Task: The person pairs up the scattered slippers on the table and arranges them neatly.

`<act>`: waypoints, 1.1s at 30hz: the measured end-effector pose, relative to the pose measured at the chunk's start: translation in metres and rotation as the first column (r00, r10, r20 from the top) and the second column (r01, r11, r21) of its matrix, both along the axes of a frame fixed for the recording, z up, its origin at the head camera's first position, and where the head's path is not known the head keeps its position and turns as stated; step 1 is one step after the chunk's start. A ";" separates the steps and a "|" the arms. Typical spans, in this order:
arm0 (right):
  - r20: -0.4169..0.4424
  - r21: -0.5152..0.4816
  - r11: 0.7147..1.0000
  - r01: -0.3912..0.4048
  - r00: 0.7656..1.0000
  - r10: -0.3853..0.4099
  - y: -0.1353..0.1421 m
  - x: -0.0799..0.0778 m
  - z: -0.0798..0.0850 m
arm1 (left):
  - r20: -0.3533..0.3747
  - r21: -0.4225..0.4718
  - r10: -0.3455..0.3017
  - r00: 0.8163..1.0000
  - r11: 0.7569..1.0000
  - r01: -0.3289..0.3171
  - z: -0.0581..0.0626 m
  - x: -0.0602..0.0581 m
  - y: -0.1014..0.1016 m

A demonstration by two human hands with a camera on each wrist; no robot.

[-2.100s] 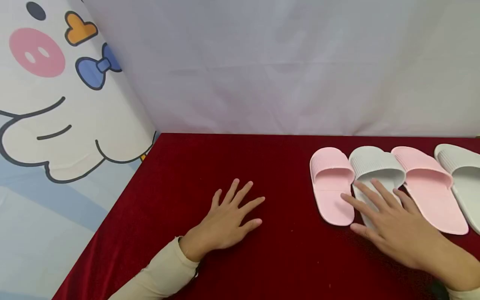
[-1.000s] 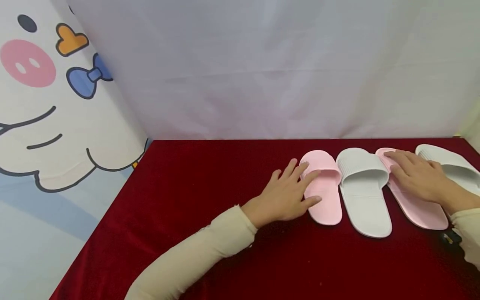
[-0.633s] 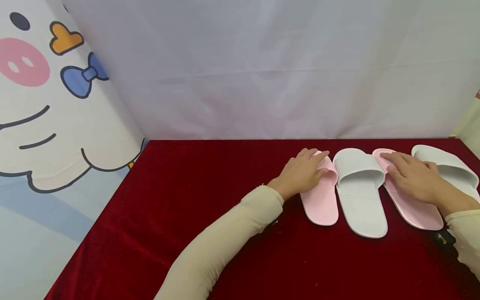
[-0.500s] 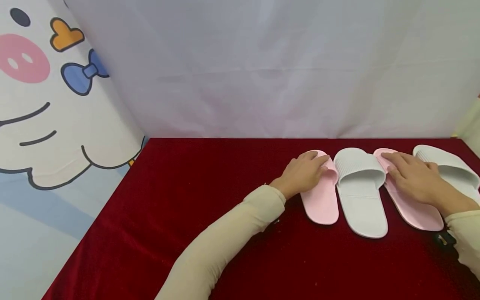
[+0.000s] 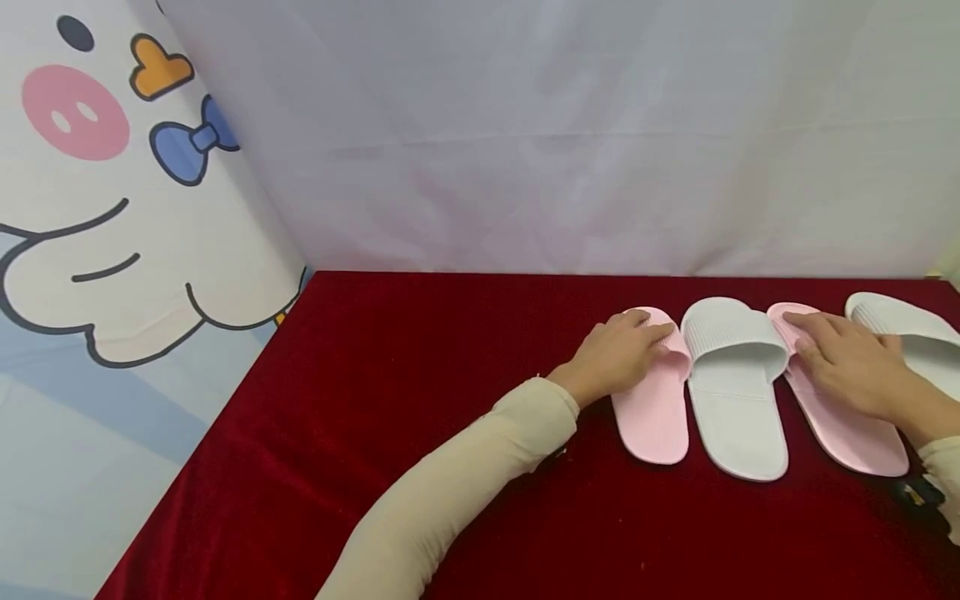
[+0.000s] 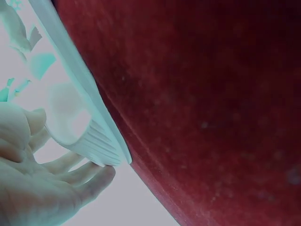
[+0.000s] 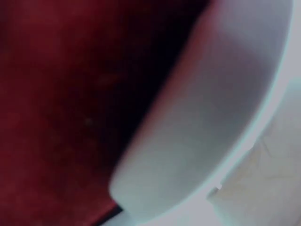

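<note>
Two pink slippers and two white slippers lie side by side, alternating, toe ends away from me in the head view. My left hand (image 5: 618,354) grips the strap of the leftmost pink slipper (image 5: 652,425); in the left wrist view its fingers (image 6: 96,183) curve against the ribbed strap. Over the strap of the other pink slipper (image 5: 855,433), my right hand (image 5: 858,362) holds on with bent fingers. Between the pink ones lies a white slipper (image 5: 738,417). The right wrist view has a blurred, pale slipper sole (image 7: 197,136) close up, the right fingers hidden there.
A second white slipper (image 5: 930,358) lies at the far right, partly behind my right hand. Dark red velvet (image 5: 450,333) covers the table. A white cloth (image 5: 562,142) hangs along the back edge, and a cartoon-printed sheet (image 5: 150,250) hangs at the left.
My left hand has moved right onto the leftmost pink slipper's strap; my right hand went to the other pink slipper. Since half a second ago, both pink slippers have shifted slightly toward me.
</note>
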State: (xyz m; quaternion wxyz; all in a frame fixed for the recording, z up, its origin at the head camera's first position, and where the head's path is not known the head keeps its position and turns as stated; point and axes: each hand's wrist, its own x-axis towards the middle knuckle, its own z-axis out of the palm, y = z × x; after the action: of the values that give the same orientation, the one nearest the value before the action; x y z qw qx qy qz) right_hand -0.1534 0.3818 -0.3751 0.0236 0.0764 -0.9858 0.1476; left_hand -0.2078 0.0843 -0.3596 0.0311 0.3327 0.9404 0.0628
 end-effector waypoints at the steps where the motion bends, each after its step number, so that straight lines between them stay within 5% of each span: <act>1: -0.006 0.005 1.000 -0.004 1.000 0.004 0.000 0.001 -0.001 | -0.003 -0.002 -0.007 1.000 1.000 0.007 0.000 0.001 -0.001; 20: -0.056 0.064 0.997 -0.042 0.997 0.046 0.000 0.037 -0.011 | 0.025 -0.003 -0.066 0.997 0.998 0.066 0.004 0.027 -0.024; 24: -0.075 0.011 0.999 -0.044 0.996 0.044 0.007 0.039 -0.016 | 0.026 -0.006 -0.088 0.996 0.996 0.088 0.005 0.032 -0.028; 26: -0.154 -0.044 0.995 -0.095 0.984 0.087 0.015 0.036 -0.023 | 0.028 0.003 -0.104 0.994 0.995 0.104 0.005 0.033 -0.031; 29: -0.309 -0.121 0.960 -0.251 0.929 0.204 0.030 0.028 -0.035 | 0.023 0.030 -0.144 0.989 0.989 0.143 0.003 0.033 -0.034; 33: -0.339 -0.172 0.934 -0.313 0.909 0.242 0.048 0.025 -0.046 | 0.035 0.071 -0.184 0.982 0.981 0.182 0.000 0.032 -0.041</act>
State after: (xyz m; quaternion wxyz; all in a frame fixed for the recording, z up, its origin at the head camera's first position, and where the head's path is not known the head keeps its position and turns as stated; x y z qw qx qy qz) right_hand -0.1289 0.4300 -0.4212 0.1663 0.2359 -0.9256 0.2450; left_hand -0.1760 0.0436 -0.3596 0.0451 0.4172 0.9024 0.0982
